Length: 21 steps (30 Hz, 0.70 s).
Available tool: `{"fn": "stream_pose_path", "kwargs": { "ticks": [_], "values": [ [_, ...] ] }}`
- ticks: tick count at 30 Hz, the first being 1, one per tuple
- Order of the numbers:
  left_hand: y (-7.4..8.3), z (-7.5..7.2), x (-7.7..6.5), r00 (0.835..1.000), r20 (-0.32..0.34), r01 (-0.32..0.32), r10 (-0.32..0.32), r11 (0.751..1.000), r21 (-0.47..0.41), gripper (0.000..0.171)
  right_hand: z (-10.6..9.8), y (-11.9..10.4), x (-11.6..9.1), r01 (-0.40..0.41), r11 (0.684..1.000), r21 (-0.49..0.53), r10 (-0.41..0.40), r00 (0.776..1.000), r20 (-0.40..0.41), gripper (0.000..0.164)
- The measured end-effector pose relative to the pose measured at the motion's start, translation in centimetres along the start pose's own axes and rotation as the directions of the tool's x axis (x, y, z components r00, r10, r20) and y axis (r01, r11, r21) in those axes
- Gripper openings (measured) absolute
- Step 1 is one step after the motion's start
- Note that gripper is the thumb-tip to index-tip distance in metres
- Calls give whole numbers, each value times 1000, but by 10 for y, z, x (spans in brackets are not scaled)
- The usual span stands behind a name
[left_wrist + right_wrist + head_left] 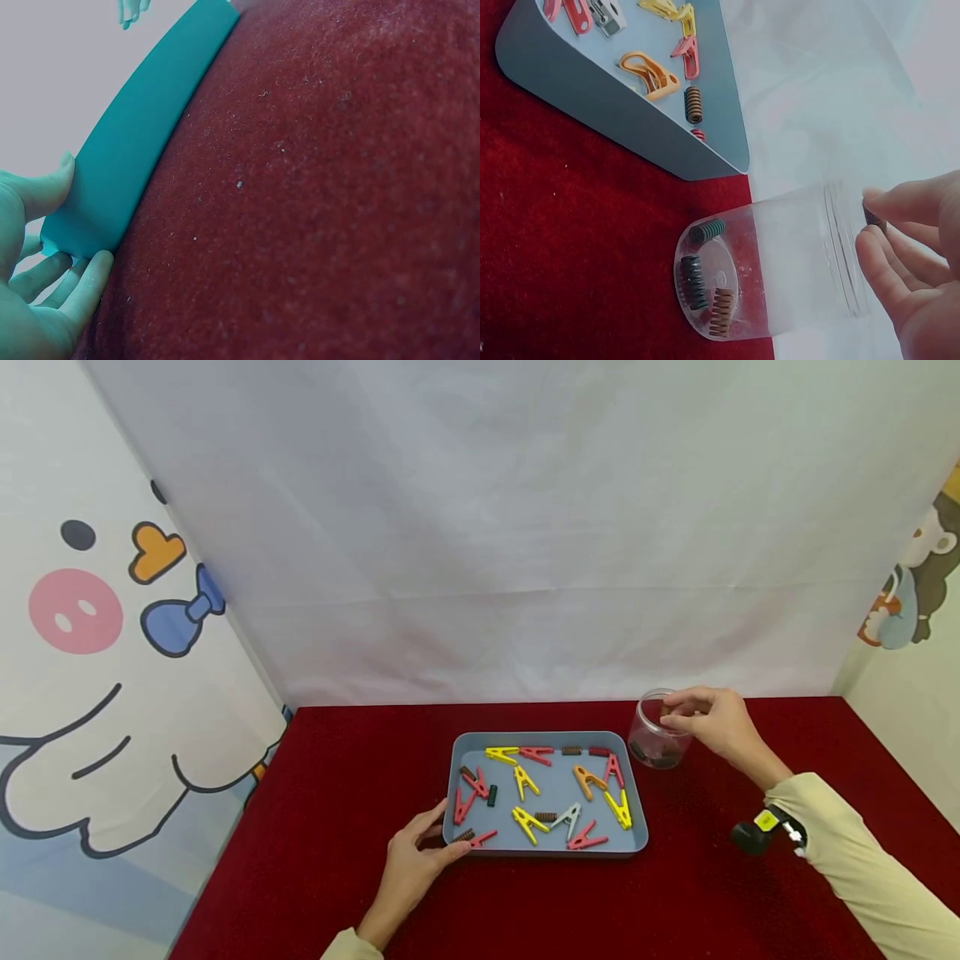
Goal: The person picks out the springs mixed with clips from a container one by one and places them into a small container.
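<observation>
– First, what does the right hand (705, 724) have hold of?

– One dark spring (873, 217), pinched between thumb and fingertips, with the gap no wider than the spring itself. It is at the mouth of the jar (649, 737).

– And the left hand (415, 862)?

– Gripping the tray (555, 853) at its near left corner: thumb on one wall, fingers bent against the other.

– What lies about the hands?

– The jar is clear and upright, just beside the tray's far right corner but apart from it. Three springs (694, 283) lie at its bottom, two dark green and one brown. The tray holds further springs among red clips (587, 837), yellow clips (620, 811), one orange clip (597, 781) and one pale clip (573, 811).

– Any obstruction?

– In the head view the right fingers cover part of the jar's rim. Inside the tray, a brown spring (464, 836) lies close by the left thumb.

– Pose of the arms?

– Right forearm in from the lower right, its sleeve (855, 860) pale, fingers pointing left over the jar. Left forearm up from the near edge, hand low beside the tray.

– Beyond that?

– Red cloth (337, 793) beneath, white backdrop (525, 527) behind, a cartoon panel (75, 693) at the left.
</observation>
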<state>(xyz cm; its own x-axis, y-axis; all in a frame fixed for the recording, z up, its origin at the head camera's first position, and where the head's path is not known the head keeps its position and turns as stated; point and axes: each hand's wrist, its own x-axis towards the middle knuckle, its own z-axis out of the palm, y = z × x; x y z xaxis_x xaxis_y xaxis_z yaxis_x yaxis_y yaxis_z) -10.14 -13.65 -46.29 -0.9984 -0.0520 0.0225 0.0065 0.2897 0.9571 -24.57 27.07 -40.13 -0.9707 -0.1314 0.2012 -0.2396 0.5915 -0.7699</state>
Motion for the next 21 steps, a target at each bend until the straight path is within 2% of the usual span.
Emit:
{"fn": "stream_pose_path", "kwargs": {
  "ticks": [9, 21],
  "values": [
    [-2, 0, 0, 1000, -1, -2, 2, 1000, 1, 67, -2, 1, 1, 17, 1000, -17, -17, 1000, -20, 25],
    [-5, 0, 1, 1000, 1, 1, -1, 1000, -13, 66, 4, -10, -8, 67, 998, 2, -67, 998, -4, 24]
  ]
}}
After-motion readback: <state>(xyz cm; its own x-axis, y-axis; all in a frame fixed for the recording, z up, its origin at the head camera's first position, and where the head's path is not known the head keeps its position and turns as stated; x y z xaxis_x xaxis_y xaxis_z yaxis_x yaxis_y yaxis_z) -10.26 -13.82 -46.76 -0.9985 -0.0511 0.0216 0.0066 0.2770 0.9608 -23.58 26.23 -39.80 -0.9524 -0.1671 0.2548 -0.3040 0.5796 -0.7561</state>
